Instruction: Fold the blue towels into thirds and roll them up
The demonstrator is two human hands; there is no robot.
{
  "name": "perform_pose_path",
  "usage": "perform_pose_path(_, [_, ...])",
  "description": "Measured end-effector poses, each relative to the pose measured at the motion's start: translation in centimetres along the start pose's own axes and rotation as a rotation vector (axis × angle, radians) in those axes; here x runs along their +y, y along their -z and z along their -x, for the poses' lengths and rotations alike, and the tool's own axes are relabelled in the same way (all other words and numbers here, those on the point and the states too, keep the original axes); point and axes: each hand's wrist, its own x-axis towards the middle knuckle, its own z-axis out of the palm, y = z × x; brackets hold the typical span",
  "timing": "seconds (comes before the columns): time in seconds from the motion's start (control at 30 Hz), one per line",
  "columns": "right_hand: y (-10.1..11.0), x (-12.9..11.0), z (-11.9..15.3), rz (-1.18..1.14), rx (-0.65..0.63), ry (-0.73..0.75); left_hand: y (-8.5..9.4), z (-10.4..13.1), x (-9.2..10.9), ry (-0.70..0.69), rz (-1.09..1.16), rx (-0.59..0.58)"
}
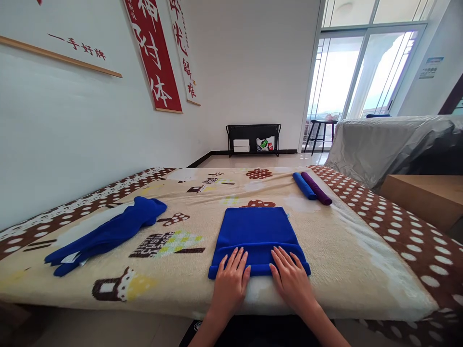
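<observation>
A blue cloth (255, 224) lies folded into a rectangle in front of me, its near edge rolled over into a narrow band. My left hand (232, 272) rests palm down on the left part of that band, fingers stretched forward. On the right part lies my right hand (289, 272), also flat with its fingers extended. Another blue cloth (115, 231), crumpled and long, with a white tag at its near end, lies off to the left. Two tight rolls, a blue roll (304, 186) and a purple roll (316, 188), sit side by side at the far right.
Everything lies on a patterned cream blanket (347, 250) with brown polka-dot borders. Beyond it stand a black rack (253, 131) against the wall and a dark stool (320, 132) by the glass door. A plastic-covered piece of furniture (379, 144) and a cardboard box (423, 197) are at the right.
</observation>
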Motion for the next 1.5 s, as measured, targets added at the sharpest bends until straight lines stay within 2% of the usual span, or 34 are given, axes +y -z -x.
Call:
perform_pose_path(0.17, [0.3,4.6,1.8,0.12,0.014,-0.085,-0.2,2.0,-4.1,0.122,-0.067,0.043])
perform_pose_path(0.3, [0.0,6.5,2.7,0.171,0.037,-0.086,-0.4,2.8,-6.1,0.136,-0.093,0.061])
perform_pose_path(0.37, [-0.1,6.7,2.9,0.183,0.069,-0.076,-0.2,3.0,-6.5,0.127,-0.103,0.102])
perform_pose_path(0.47, [0.2,6.5,3.0,0.173,0.166,-0.058,0.5,3.3,-6.3,0.12,-0.102,0.224])
perform_pose_path(0.57, [1.0,6.5,3.5,0.114,0.252,0.023,1.7,3.8,-5.7,0.035,-0.041,0.321])
perform_pose_path(0.63, [1.6,6.8,4.0,0.048,0.243,0.116,2.4,4.2,-5.5,-0.068,0.017,0.296])
perform_pose_path(0.7, [2.1,7.1,4.5,-0.012,0.187,0.197,2.8,4.6,-5.5,-0.151,0.053,0.223])
perform_pose_path(0.83, [2.5,7.7,4.7,-0.056,0.095,0.229,2.7,5.0,-6.0,-0.194,0.051,0.13])
perform_pose_path(0.97, [2.2,7.5,4.0,-0.069,0.09,0.183,2.4,4.9,-6.3,-0.155,0.042,0.11])
perform_pose_path(1.1, [1.9,7.2,3.3,-0.093,0.092,0.136,2.2,3.9,-5.9,-0.107,0.042,0.145])
perform_pose_path(1.27, [1.7,7.4,2.8,-0.086,0.088,0.063,1.8,2.9,-5.5,0.062,0.043,0.196])
perform_pose_path(1.37, [1.5,7.9,2.8,-0.082,0.079,0.025,1.9,2.9,-6.4,0.143,0.102,0.15])
perform_pose_path(1.5, [1.3,8.8,3.0,-0.115,0.073,-0.025,2.4,3.2,-8.6,0.168,0.229,0.053])
